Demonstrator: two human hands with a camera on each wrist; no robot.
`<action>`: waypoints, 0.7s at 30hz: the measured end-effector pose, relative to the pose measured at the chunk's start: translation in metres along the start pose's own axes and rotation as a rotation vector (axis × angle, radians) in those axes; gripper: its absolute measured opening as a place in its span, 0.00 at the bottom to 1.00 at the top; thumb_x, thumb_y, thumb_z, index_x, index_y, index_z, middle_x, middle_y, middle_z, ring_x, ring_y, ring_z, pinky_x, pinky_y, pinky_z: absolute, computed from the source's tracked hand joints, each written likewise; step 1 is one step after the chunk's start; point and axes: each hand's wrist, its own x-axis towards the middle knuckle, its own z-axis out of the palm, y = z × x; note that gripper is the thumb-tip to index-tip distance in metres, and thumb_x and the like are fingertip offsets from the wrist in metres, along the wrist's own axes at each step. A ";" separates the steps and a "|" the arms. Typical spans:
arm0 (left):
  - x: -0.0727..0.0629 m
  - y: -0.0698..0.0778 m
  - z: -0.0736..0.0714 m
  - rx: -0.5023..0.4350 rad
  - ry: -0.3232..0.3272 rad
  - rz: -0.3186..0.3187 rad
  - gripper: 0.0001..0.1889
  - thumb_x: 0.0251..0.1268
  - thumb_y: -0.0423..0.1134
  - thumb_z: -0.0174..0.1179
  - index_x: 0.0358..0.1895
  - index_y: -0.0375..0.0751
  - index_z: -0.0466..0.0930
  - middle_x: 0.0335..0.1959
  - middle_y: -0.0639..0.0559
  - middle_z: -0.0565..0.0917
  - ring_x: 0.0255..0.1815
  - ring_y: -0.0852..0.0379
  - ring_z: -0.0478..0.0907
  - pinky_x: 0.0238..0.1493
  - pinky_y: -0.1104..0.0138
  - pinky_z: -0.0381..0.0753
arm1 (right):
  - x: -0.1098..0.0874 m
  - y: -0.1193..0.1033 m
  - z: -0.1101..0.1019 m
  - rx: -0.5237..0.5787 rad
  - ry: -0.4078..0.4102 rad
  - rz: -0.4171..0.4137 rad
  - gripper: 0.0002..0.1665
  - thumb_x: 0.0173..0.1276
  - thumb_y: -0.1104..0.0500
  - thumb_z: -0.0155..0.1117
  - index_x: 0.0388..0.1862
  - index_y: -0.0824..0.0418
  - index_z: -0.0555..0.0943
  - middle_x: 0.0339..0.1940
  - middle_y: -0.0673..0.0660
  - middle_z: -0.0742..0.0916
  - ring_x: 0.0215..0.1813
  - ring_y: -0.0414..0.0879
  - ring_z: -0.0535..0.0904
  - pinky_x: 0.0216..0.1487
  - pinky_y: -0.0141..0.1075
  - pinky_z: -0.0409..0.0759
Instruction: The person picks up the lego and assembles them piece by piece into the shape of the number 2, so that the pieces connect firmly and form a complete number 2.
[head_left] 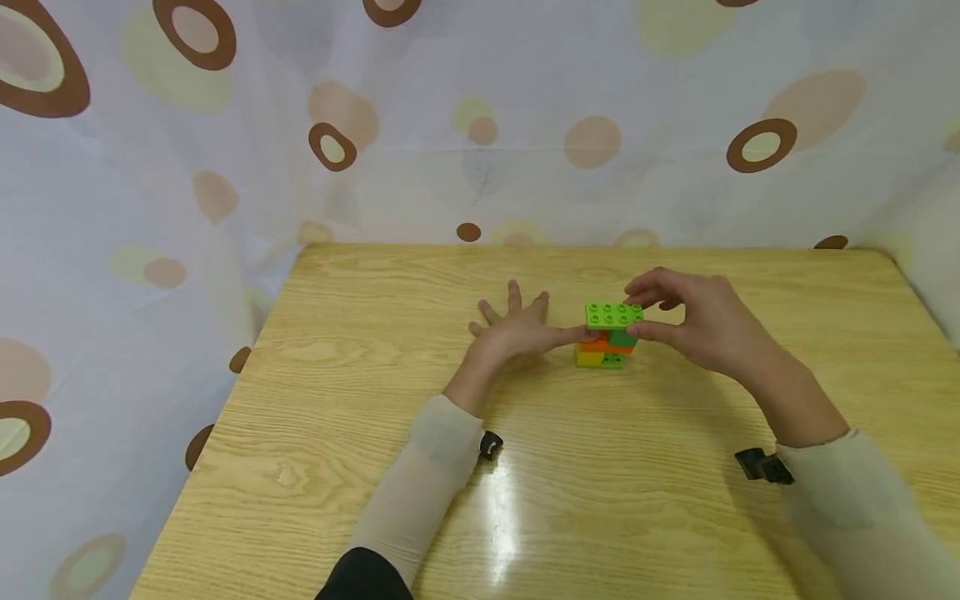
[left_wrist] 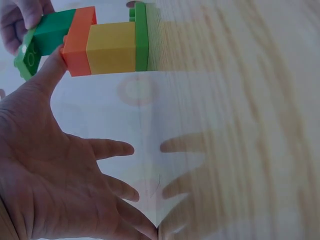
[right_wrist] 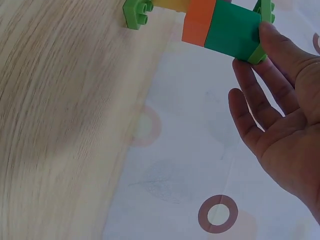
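Observation:
A small tower of toy building blocks stands right of the table's middle. At its bottom is a light green base plate, then a yellow brick, an orange brick and a dark green brick. A light green studded plate tops it, overhanging toward the left. My right hand pinches the right end of this top plate between thumb and fingers. With fingers spread wide, my left hand reaches from the left, its thumb on the orange brick beneath the overhang.
The wooden table reaches back to a patterned cloth hanging behind it and at the left. Dark camera mounts sit at both wrists, over pale sleeves.

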 end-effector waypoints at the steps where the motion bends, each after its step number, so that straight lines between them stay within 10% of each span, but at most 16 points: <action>1: -0.001 0.000 -0.001 -0.002 0.006 0.004 0.63 0.54 0.86 0.57 0.88 0.60 0.46 0.87 0.45 0.23 0.80 0.19 0.17 0.74 0.24 0.29 | 0.001 -0.001 0.000 -0.010 0.001 -0.009 0.25 0.64 0.62 0.81 0.59 0.57 0.83 0.52 0.56 0.92 0.50 0.55 0.88 0.54 0.57 0.84; 7: 0.000 -0.004 -0.005 0.008 0.001 0.007 0.62 0.54 0.87 0.56 0.88 0.60 0.46 0.87 0.46 0.22 0.80 0.18 0.18 0.74 0.24 0.30 | 0.002 0.000 0.005 0.028 -0.013 -0.013 0.29 0.67 0.60 0.79 0.65 0.59 0.80 0.53 0.57 0.91 0.52 0.56 0.89 0.54 0.55 0.85; 12: -0.003 -0.012 -0.020 -0.055 0.004 0.093 0.58 0.64 0.83 0.51 0.89 0.56 0.41 0.87 0.43 0.23 0.81 0.18 0.23 0.76 0.26 0.33 | -0.002 0.006 0.001 0.099 -0.041 -0.002 0.30 0.70 0.62 0.76 0.70 0.60 0.77 0.52 0.58 0.91 0.49 0.52 0.90 0.48 0.33 0.86; 21: -0.019 -0.021 -0.044 0.001 0.201 0.055 0.59 0.66 0.79 0.56 0.88 0.57 0.34 0.86 0.48 0.20 0.83 0.26 0.18 0.77 0.27 0.31 | 0.010 0.023 0.009 0.451 -0.462 0.238 0.16 0.82 0.58 0.63 0.59 0.68 0.81 0.50 0.62 0.87 0.48 0.54 0.87 0.51 0.47 0.88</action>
